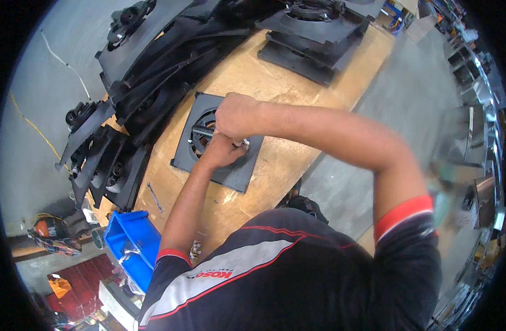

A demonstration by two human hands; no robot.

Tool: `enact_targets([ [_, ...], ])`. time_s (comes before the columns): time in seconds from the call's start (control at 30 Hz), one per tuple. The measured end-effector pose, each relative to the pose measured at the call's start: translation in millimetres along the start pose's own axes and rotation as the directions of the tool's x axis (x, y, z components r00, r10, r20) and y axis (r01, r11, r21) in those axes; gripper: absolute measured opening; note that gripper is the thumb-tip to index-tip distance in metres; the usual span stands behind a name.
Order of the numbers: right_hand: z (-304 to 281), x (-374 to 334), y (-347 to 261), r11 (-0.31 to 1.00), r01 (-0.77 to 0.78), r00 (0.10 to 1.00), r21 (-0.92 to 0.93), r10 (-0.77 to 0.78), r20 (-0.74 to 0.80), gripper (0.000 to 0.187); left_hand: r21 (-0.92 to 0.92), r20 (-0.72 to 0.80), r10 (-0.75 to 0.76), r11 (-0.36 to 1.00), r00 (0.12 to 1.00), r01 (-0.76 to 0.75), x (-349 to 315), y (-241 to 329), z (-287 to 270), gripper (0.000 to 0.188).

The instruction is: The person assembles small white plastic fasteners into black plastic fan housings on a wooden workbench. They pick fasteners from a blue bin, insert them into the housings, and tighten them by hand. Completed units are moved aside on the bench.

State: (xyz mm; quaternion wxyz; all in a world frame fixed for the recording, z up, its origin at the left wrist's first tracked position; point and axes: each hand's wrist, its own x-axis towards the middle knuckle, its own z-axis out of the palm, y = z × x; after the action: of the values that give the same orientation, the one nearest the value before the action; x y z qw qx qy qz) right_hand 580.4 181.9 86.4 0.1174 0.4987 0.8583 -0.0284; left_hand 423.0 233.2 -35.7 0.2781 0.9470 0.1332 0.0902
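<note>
A square black panel [233, 177] with a round, spoked opening in its middle lies on the wooden table. My right hand [236, 116] is closed in a fist over the panel's far part, its arm bent and reaching in from the right. Just below it, touching it, my left hand [225, 151] curls its fingers over the opening. A short dark cylindrical piece [202, 131] sticks out to the left from between the two hands. What each hand grips is hidden by the fingers. A small pale bit [244, 143] shows by the left hand's fingers.
Black panels [175, 71] are piled along the table's far left side. More black panels [297, 58] are stacked at the back. A wrench [154, 197] lies on the wooden table [286, 88], near a blue bin [118, 237]. Small parts [195, 249] sit beside my left forearm.
</note>
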Motion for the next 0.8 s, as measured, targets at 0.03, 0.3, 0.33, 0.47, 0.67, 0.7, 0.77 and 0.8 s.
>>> enact_targets([
  [0.03, 1.6, 3.3, 1.6, 0.997, 0.058, 0.996, -0.046, -0.061, -0.059, 0.024, -0.002, -0.073, 0.036, 0.999, 0.997, -0.036, -1.3, 1.4, -0.2, 0.051],
  [0.3, 10.2, 9.0, 30.3, 0.928, 0.324, 0.904, -0.182, -0.361, -0.231, 0.023, 0.018, -0.124, 0.008, 1.0, 0.992, -0.006, -5.2, -6.1, 10.9, 0.048],
  [0.33, 12.0, 10.5, 34.0, 0.925, 0.329, 0.898, -0.192, -0.369, -0.238, 0.025, 0.03, -0.165, 0.022, 0.999, 0.986, -0.017, -6.5, -8.5, 14.1, 0.049],
  [0.47, 35.4, 5.8, 57.3, 0.938, 0.3, 0.876, -0.172, -0.342, -0.339, 0.031, -0.032, -0.193, -0.105, 0.994, 0.976, 0.101, -4.3, -3.4, 16.7, 0.042],
  [0.67, 109.2, -11.0, 63.0, 0.997, 0.004, 0.839, 0.071, 0.036, -0.543, 0.035, -0.129, -0.317, -0.146, 0.986, 0.937, 0.11, -5.5, 4.1, 26.4, 0.028],
  [0.7, 124.3, -14.1, 58.3, 0.987, -0.062, 0.82, 0.145, 0.133, -0.557, 0.034, -0.087, -0.314, -0.101, 0.993, 0.944, 0.077, -5.3, 2.4, 26.9, 0.028],
  [0.77, 151.2, -15.6, 41.3, 0.947, -0.169, 0.784, 0.275, 0.298, -0.544, 0.034, -0.032, -0.227, -0.073, 0.997, 0.971, 0.068, -7.9, -1.0, 24.8, 0.027],
  [0.8, 162.4, -16.7, 32.6, 0.915, -0.221, 0.76, 0.336, 0.378, -0.529, 0.034, -0.013, -0.19, -0.048, 0.999, 0.981, 0.046, -10.5, -3.2, 20.7, 0.028],
])
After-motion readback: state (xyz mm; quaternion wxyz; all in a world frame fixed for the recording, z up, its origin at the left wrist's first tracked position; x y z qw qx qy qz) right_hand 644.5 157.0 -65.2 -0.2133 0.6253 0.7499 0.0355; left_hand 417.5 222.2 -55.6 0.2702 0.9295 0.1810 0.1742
